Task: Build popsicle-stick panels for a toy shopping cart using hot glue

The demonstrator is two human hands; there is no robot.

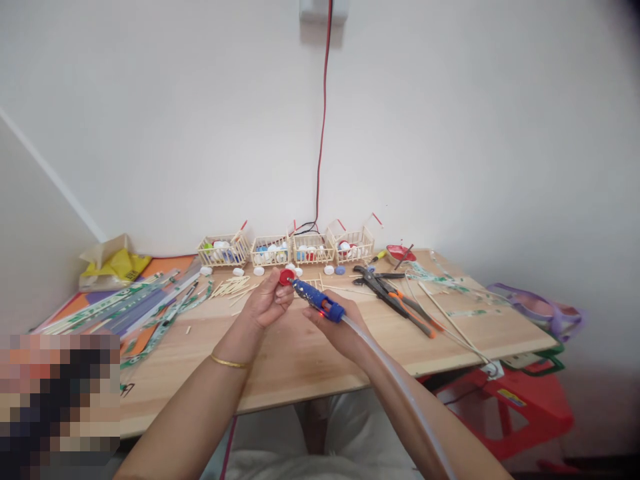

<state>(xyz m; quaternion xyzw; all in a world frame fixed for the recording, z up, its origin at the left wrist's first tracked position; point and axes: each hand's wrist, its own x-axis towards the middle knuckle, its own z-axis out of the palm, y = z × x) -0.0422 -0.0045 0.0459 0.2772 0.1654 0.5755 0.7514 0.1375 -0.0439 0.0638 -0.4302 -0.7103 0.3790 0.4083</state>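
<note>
Between the fingers of my left hand (270,301) is a red bottle cap (287,277), its hollow side turned toward the camera. My right hand (345,327) grips a blue hot glue gun (316,297), with a small red light glowing on it and a long clear glue stick (395,380) trailing back over my forearm. The glue gun's nozzle tip is at the cap; whether it touches the inside cannot be made out. Behind both hands several small carts made of wooden sticks (313,251) stand in a row, holding coloured and white caps.
Pliers (393,300) with orange-black handles lie to the right, near a red dish (400,254). Loose sticks (233,287) and plastic-wrapped bundles (135,313) cover the left side. A yellow bag (116,268) sits at the back left. A red stool (520,413) stands below the table's right edge.
</note>
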